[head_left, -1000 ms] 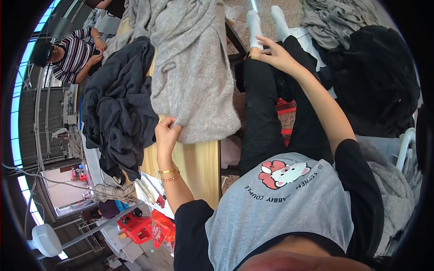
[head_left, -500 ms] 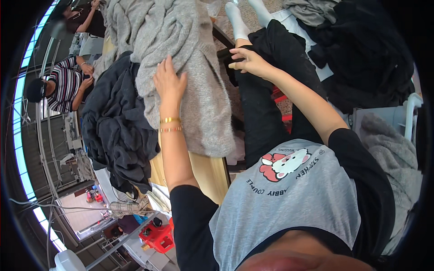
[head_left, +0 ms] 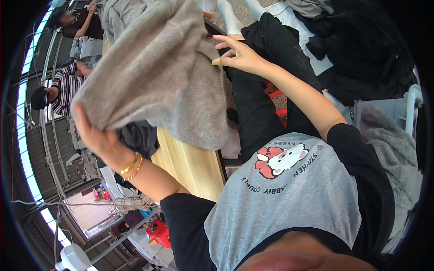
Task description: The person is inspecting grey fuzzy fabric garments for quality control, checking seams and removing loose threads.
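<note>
A soft beige-grey knit garment (head_left: 149,77) lies over a light wooden table (head_left: 190,171), its left part lifted in a broad fold. My left hand (head_left: 97,140) grips that raised edge, and some of its fingers are hidden by the cloth. Beside the garment's right edge is my right hand (head_left: 244,56), fingers apart, one tip covered in something yellowish. That tip meets the knit's edge or lies just over it; I cannot tell which. Dark grey cloth (head_left: 138,137) shows partly from under the lifted fold.
Black garments (head_left: 375,54) are heaped at the far right. More grey knitwear (head_left: 389,149) hangs by a grey bin (head_left: 379,113) at my right. A red stool (head_left: 158,232) stands at lower left. Two people are at the upper left, one in a striped shirt (head_left: 65,90).
My left hand, earlier flat on the knit, has moved left and nearer me, lifting the garment's edge over the dark cloth. My right hand has shifted slightly left to the garment's edge.
</note>
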